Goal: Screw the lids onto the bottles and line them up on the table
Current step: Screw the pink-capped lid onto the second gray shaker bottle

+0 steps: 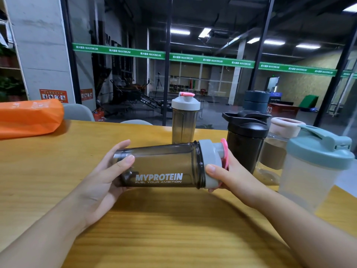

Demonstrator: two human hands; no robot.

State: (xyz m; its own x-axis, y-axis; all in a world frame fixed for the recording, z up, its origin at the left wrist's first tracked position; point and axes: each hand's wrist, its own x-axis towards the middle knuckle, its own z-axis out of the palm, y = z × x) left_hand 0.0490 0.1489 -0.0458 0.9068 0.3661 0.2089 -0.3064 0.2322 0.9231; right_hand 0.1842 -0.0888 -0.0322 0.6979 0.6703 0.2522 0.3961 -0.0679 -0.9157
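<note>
A smoky grey shaker bottle [164,165] marked MYPROTEIN lies on its side in the air above the wooden table [173,229]. My left hand [108,175] grips its base end. My right hand [226,176] wraps the grey lid [209,163] with a pink cap, which sits on the bottle's mouth. Behind it a second smoky bottle [184,120] stands upright with a white lid and pink cap. To the right stand a black shaker [245,140], a clear bottle with a pale pink lid [278,147], and a frosted bottle with a teal lid [313,167].
An orange bag [29,118] lies at the table's far left. A dark blue container [256,102] stands behind the black shaker. A glass wall runs just beyond the table's far edge, with grey chair backs [79,112] in front of it.
</note>
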